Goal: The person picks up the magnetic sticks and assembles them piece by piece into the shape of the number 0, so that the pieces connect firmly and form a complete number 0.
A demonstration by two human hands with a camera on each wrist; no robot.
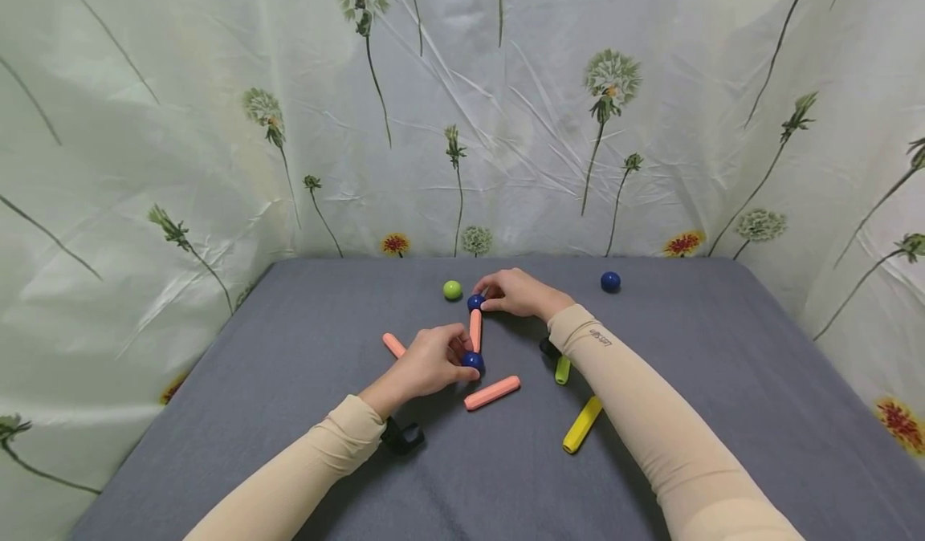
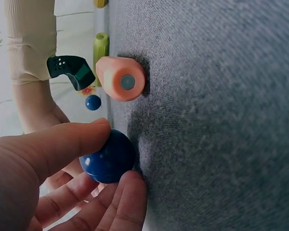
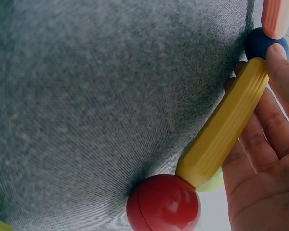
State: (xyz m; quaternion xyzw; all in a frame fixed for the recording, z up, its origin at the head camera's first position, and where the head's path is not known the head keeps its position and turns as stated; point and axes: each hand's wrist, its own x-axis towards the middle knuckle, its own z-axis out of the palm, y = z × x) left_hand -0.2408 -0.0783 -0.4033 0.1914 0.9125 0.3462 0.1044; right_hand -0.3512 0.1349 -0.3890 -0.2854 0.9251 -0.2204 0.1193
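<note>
Thumb and fingers of my left hand (image 1: 429, 360) pinch a blue ball (image 2: 111, 156) just above the grey cloth or on it; I cannot tell which. Farther back, my right hand (image 1: 522, 292) pinches a second blue ball (image 3: 260, 44), thumb pressed to its side. Between the two balls lies a salmon rod (image 1: 474, 331), its far end against the second ball. From that ball a yellow rod (image 3: 226, 125) runs to a red ball (image 3: 164, 204); the right hand hides both in the head view. Near my left thumb lies a loose salmon rod (image 2: 120, 79) with a grey disc in its end.
Another salmon rod (image 1: 393, 343) is partly behind my left hand. A green ball (image 1: 452, 290) and a blue ball (image 1: 610, 282) sit toward the back edge. By my right forearm lie a green rod (image 1: 563, 370) and a yellow rod (image 1: 582, 425). A flowered curtain (image 1: 506, 124) hangs behind.
</note>
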